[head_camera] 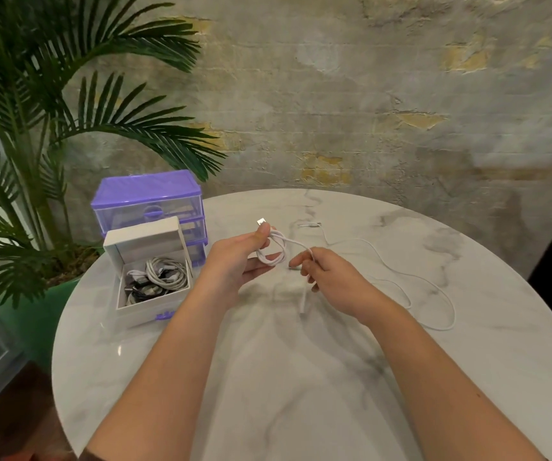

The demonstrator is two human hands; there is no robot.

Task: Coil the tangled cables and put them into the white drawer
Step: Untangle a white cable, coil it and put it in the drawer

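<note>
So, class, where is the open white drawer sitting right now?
In the head view, the open white drawer sits on the left of the round marble table, in front of the purple plastic drawer unit, holding coiled cables.

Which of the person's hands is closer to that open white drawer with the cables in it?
The left. The left hand hovers just right of the white drawer, holding a coil of white cable. The right hand is further right, pinching the same cable.

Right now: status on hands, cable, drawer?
Left hand holds coil; right hand pinches cable. Most cable loose on table. Drawer open, holds coiled cables. Nothing in the way.
</note>
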